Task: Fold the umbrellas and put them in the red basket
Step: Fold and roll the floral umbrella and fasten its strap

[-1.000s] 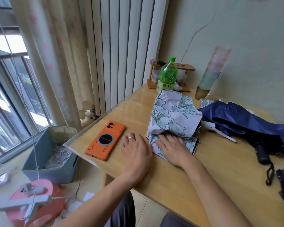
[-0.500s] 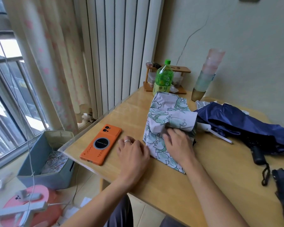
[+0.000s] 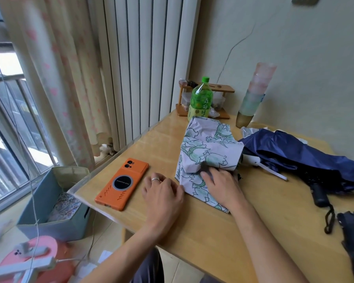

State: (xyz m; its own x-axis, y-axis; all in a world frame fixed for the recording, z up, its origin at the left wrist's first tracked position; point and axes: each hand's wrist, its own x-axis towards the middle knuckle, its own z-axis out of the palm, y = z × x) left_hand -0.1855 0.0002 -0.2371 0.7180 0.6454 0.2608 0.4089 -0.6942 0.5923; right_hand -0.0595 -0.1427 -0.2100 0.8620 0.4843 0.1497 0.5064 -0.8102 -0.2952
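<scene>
- Wooden tabletop (image 3: pixel 229 237) set in a corner: white ribbed radiator and pale curtain behind, window to the left, cream wall to the right.
- Task item in hand: white fabric umbrella printed with green flowers (image 3: pixel 207 152), collapsed into a loose, crumpled bundle near the middle of the tabletop.
- Second item: navy blue fabric umbrella with a black handle (image 3: pixel 298 158), lying unfolded just right of the floral one, canopy slack. A dark object at the lower right edge is cut off by the frame; cannot identify it.
- Change over the last second: right hand (image 3: pixel 220 183) has moved up from the near hem of the floral canopy to the fold at its middle, where a dark part shows under the cloth. Left hand (image 3: pixel 161 192) has barely moved.
- Judgement: gathering of the floral canopy is under way but not finished; pleats are still loose and no strap is fastened.
- Right hand pose: palm down on the fabric, fingers curled and pressing into the fold. Whether they pinch cloth or only press it, I cannot tell.
- Left hand pose: flat on the tabletop, fingers relaxed and spread, holding nothing; fingertips touch the near-left edge of the floral fabric. Ring visible on one finger.
- Bystanders: orange smartphone in a case (image 3: pixel 122 183) just left of the left hand; green plastic drinks bottle (image 3: pixel 200 100) at the far edge.
- Red basket: not identified with confidence. A blue-grey fabric box (image 3: pixel 55 203) sits on the floor left of the tabletop.
</scene>
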